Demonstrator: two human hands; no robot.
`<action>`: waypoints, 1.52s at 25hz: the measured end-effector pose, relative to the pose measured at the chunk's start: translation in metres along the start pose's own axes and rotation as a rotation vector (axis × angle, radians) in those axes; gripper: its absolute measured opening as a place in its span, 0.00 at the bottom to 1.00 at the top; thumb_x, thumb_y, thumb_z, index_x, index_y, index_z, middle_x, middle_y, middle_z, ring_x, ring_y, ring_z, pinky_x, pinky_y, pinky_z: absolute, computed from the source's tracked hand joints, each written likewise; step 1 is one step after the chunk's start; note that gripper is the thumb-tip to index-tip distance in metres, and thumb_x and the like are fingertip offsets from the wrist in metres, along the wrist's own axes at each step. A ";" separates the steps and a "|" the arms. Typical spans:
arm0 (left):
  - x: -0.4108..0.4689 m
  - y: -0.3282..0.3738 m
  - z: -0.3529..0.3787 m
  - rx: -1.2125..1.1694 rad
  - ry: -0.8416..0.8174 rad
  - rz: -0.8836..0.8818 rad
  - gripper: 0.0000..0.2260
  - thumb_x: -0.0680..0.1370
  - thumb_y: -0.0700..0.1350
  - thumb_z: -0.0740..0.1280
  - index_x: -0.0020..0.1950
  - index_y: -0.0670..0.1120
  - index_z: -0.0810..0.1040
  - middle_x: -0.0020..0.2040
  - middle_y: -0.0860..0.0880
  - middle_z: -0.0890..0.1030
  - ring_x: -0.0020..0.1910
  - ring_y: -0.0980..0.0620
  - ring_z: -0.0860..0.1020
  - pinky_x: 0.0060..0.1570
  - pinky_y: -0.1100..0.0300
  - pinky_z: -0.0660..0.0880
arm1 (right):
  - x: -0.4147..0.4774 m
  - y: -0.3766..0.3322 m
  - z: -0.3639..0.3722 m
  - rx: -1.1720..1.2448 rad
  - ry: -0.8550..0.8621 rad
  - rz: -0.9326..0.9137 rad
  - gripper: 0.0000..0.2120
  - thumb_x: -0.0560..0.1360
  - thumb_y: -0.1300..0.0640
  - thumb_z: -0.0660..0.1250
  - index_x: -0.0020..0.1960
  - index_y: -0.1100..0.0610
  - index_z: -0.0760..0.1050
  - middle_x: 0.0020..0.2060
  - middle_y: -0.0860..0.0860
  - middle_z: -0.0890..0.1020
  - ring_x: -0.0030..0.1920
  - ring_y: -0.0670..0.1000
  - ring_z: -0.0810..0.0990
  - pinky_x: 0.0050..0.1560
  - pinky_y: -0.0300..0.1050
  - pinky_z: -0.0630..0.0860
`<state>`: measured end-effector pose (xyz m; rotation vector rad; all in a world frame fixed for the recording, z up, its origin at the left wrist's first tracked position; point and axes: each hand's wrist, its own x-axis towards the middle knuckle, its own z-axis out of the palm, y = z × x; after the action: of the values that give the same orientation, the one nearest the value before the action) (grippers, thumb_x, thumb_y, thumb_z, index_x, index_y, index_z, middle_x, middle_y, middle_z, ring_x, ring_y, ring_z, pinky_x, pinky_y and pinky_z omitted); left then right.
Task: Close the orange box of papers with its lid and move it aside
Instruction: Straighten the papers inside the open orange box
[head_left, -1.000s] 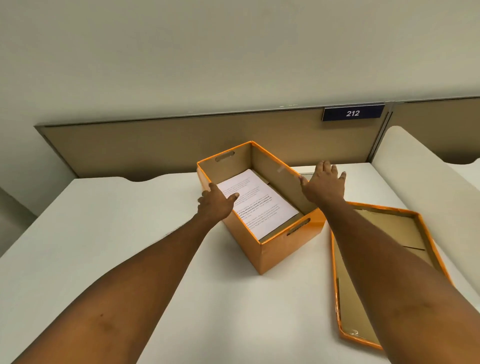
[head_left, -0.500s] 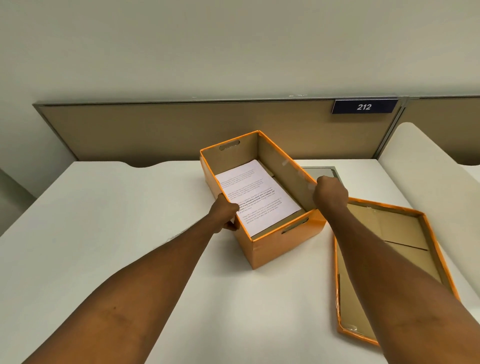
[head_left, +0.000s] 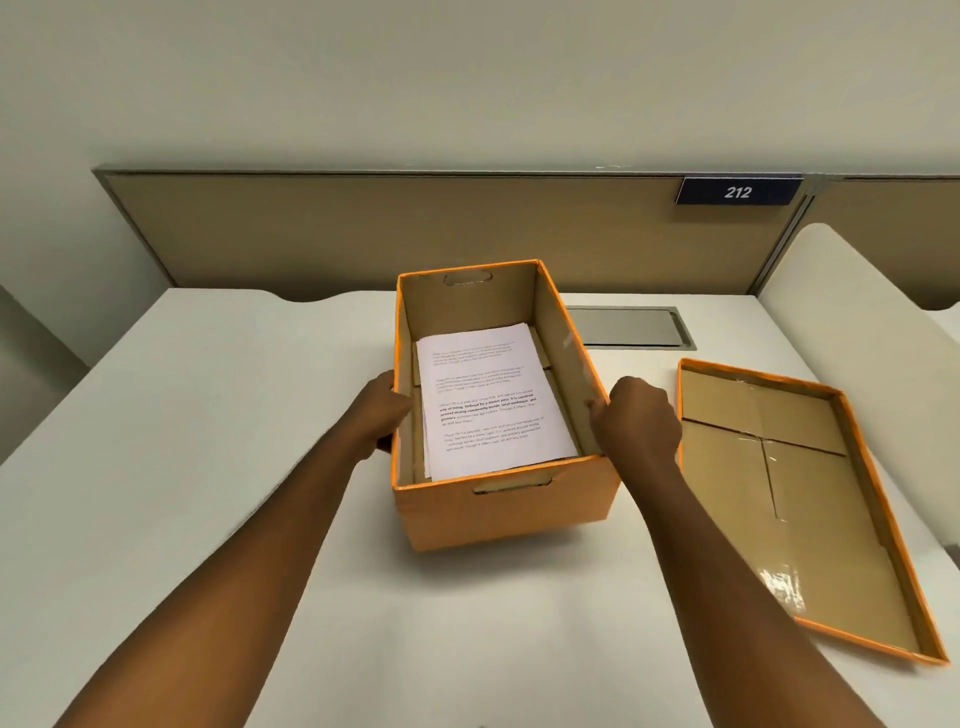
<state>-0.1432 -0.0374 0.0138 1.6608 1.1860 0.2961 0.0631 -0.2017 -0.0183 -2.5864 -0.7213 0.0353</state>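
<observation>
Hands grip the orange box (head_left: 498, 512) from both sides: our left hand (head_left: 382, 410) is pressed against its left wall with the fingers wrapped out of sight, and our right hand (head_left: 641, 421) is curled over the right rim, thumb inside. Between our hands, printed papers (head_left: 488, 400) lie flat on the box floor. The box is open and sits on the white desk (head_left: 182, 467). Just to the right of our right hand, the lid (head_left: 810, 499) lies upside down on the desk, its cardboard inside facing up. Beyond our right hand we see a grey cable hatch (head_left: 628, 326), and a "212" plate (head_left: 737, 191) on the partition
</observation>
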 end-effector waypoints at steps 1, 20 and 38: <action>-0.006 -0.013 -0.011 0.023 0.008 -0.004 0.15 0.77 0.36 0.57 0.61 0.49 0.71 0.45 0.48 0.77 0.39 0.51 0.75 0.35 0.57 0.74 | -0.022 -0.003 0.002 -0.017 -0.016 -0.014 0.07 0.74 0.55 0.65 0.43 0.59 0.77 0.41 0.55 0.82 0.41 0.60 0.80 0.37 0.43 0.68; -0.039 -0.134 -0.074 0.265 0.039 0.004 0.27 0.79 0.42 0.62 0.77 0.48 0.58 0.76 0.43 0.64 0.72 0.38 0.68 0.63 0.46 0.71 | -0.180 -0.040 0.050 0.054 -0.001 0.050 0.11 0.77 0.57 0.60 0.38 0.59 0.74 0.33 0.52 0.78 0.35 0.57 0.76 0.34 0.46 0.71; -0.107 -0.005 0.009 0.476 0.082 0.512 0.20 0.76 0.50 0.67 0.65 0.42 0.75 0.64 0.43 0.78 0.61 0.46 0.76 0.59 0.54 0.71 | -0.145 0.017 0.026 0.239 -0.098 0.285 0.23 0.78 0.40 0.56 0.47 0.58 0.79 0.41 0.52 0.83 0.45 0.56 0.81 0.41 0.44 0.72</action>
<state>-0.1915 -0.1297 0.0415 2.3897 0.9139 0.4234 -0.0575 -0.2757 -0.0622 -2.4469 -0.3503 0.3188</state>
